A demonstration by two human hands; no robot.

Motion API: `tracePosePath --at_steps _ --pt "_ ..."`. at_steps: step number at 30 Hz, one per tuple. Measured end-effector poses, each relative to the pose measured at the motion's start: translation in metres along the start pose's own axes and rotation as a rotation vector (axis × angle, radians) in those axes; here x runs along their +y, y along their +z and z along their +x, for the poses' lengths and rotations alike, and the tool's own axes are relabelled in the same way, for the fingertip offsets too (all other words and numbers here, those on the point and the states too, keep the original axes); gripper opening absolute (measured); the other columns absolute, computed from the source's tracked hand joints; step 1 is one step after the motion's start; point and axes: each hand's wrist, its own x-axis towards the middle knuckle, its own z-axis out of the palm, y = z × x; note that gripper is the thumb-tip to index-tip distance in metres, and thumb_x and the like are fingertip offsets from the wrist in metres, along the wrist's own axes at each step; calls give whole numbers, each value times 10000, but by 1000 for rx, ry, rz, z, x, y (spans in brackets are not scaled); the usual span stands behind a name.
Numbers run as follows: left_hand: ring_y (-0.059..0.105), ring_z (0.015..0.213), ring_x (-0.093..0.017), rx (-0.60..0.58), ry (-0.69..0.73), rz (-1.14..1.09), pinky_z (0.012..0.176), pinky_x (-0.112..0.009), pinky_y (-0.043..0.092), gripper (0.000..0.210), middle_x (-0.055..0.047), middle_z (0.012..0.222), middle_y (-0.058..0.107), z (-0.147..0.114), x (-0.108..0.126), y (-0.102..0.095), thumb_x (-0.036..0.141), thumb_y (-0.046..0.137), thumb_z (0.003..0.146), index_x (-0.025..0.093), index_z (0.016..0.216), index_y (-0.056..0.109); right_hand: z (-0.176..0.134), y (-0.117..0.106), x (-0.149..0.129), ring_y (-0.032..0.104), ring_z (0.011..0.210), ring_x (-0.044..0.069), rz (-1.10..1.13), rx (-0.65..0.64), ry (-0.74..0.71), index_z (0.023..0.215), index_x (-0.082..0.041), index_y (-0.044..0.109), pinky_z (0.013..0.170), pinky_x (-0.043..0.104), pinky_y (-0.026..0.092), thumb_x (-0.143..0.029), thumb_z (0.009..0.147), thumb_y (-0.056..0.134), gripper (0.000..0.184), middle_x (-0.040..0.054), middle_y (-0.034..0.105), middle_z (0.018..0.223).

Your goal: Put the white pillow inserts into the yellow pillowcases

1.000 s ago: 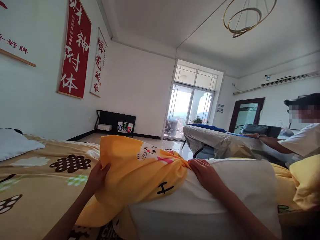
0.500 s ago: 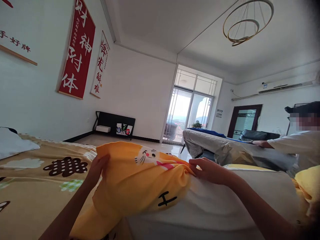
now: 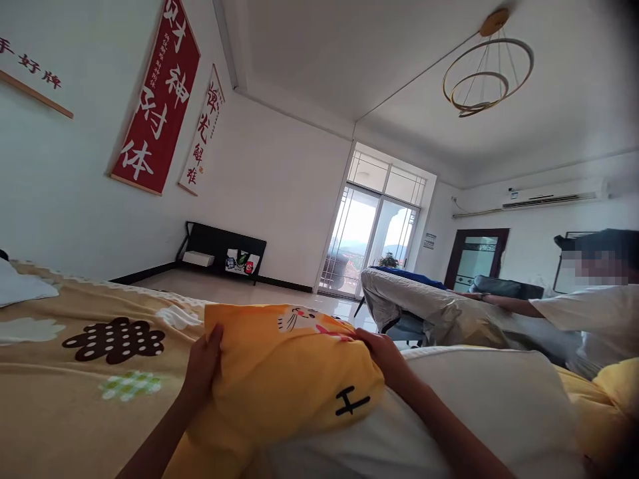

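Observation:
My left hand is closed on the left edge of a yellow pillowcase printed with a white cat face and a black letter. My right hand grips the same pillowcase at its upper right, where the fabric bunches. A plump white pillow extends from the right side of the pillowcase, under my right forearm. How far the pillow reaches inside the yellow fabric is hidden. Both hands are raised over a tan patterned blanket.
A person in a white top leans over a plastic-covered table at the right. Yellow fabric lies at the right edge. A black low rack stands against the far wall. White bedding is at the far left.
My right hand has shifted left and slightly down, closer to my left hand, with the pillowcase bunched between them. More of the white pillow shows at the right. The view has tilted slightly.

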Motion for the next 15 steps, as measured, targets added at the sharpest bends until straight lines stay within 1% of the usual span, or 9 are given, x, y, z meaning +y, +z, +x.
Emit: tracePosePath --at_steps 1,2,5,7,9,12,13,15 --pt "503 517 -151 -9 10 -3 466 -253 425 532 17 548 533 3 0 -2 709 589 680 185 665 497 2 -4 -1 591 676 188 3 -22 -6 739 -202 597 607 268 375 -364 866 370 306 59 700 763" --pt "514 540 -156 6 39 14 480 -256 431 536 6 574 552 6 1 -4 707 594 675 177 673 513 3 -8 -4 581 659 184 4 -37 -13 728 -203 599 601 267 368 -371 878 363 326 57 696 747" --pt "505 579 -159 127 147 128 488 -249 407 553 -7 605 559 14 5 -12 715 572 672 164 673 539 1 -14 -14 578 656 177 -12 -55 -36 756 -212 626 598 265 359 -375 906 349 355 51 700 769" --pt "491 590 -160 169 168 202 491 -250 392 559 -6 607 548 18 6 -18 724 537 683 165 664 538 -1 -15 -19 592 684 183 -54 -47 -35 800 -219 640 611 271 361 -379 914 343 357 53 705 805" --pt "476 588 -159 135 166 261 492 -252 380 555 -1 599 530 22 0 -23 722 491 712 171 656 530 -5 -15 -19 602 718 195 -112 -33 -14 828 -220 645 631 285 371 -386 919 326 371 60 705 824" --pt "501 644 -171 78 210 307 559 -263 414 482 0 635 540 31 -19 -29 664 470 743 190 676 521 -12 -15 -14 610 733 207 -180 0 2 805 -209 641 669 314 399 -382 925 297 403 68 700 801" --pt "521 673 -181 64 194 305 592 -273 431 452 -6 654 556 34 -26 -30 644 474 734 197 682 517 -15 -15 -12 614 728 205 -188 18 -2 791 -206 642 683 323 410 -378 931 288 417 68 699 788" --pt "563 704 -204 30 104 279 633 -305 462 433 -27 682 592 39 -40 -33 634 445 722 210 692 526 -21 -15 -6 627 725 201 -203 70 -21 791 -203 657 716 339 434 -363 951 282 438 68 705 779"
